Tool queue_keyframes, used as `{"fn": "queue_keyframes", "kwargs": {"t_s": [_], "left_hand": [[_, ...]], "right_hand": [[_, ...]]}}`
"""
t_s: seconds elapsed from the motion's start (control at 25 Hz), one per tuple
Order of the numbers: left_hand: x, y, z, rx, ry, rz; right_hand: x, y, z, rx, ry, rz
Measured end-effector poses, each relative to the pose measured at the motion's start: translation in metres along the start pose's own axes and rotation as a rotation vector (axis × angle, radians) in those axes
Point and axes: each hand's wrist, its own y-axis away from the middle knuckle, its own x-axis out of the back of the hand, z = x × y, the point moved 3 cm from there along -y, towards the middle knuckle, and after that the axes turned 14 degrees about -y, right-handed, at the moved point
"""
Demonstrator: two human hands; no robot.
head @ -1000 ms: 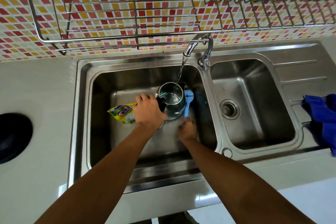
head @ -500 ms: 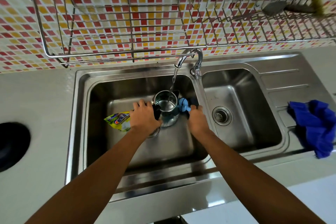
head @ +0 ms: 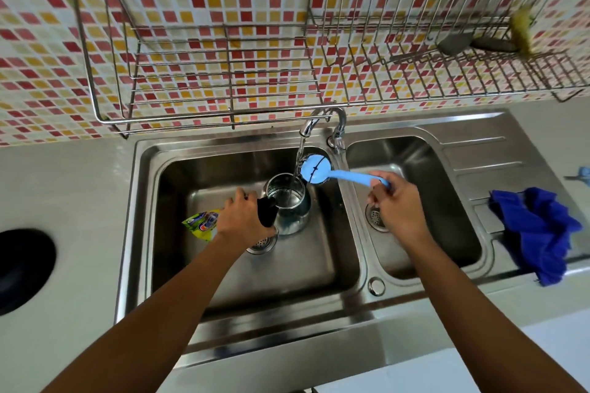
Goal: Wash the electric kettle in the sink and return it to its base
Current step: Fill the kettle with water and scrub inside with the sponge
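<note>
Left hand (head: 242, 221) grips kettle (head: 290, 201) by handle, clear of sink (head: 138, 217) walls; right hand (head: 396, 206) holds brush (head: 314, 168) over divider (head: 360, 249)

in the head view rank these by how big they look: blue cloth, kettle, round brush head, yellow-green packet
1. blue cloth
2. kettle
3-4. round brush head and yellow-green packet look about alike. The left hand hides part of the packet, so I won't rank these two.
</note>
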Motion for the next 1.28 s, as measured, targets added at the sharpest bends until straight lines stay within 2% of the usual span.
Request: {"fn": "queue_keyframes", "kwargs": {"t_s": [0.12, 0.44, 0.64, 0.76, 0.88, 0.96, 1.12, 1.28], "left_hand": [[0.002, 0.003, 0.002, 0.018, 0.008, 0.01], [0.003, -0.001, 0.006, -0.028, 0.01, 0.057], [-0.007, 0.001, 0.012, -0.011, 0.085, 0.06], [-0.011, -0.001, 0.019, -0.003, 0.099, 0.058], [-0.009, -0.005, 0.024, -0.01, 0.051, 0.058], [-0.008, -0.007, 0.025, -0.022, -0.007, 0.068], [-0.009, -0.01, 0.026, -0.054, -0.118, 0.114], [-0.022, -0.022, 0.025, -0.145, -0.15, 0.102]], "right_hand": [[-0.008, 0.005, -0.009, -0.018, 0.018, -0.099], [-0.047, -0.015, -0.046, 0.101, 0.153, -0.29], [-0.064, -0.016, -0.034, 0.127, 0.25, -0.368], [-0.096, -0.034, -0.007, 0.129, 0.436, -0.485], [-0.129, -0.049, 0.011, 0.125, 0.747, -0.677], [-0.143, -0.054, 0.011, 0.234, 0.99, -0.776], [-0.163, -0.049, -0.003, 0.482, 1.315, -0.892], [-0.17, -0.049, -0.005, 0.61, 1.451, -1.018]]}}
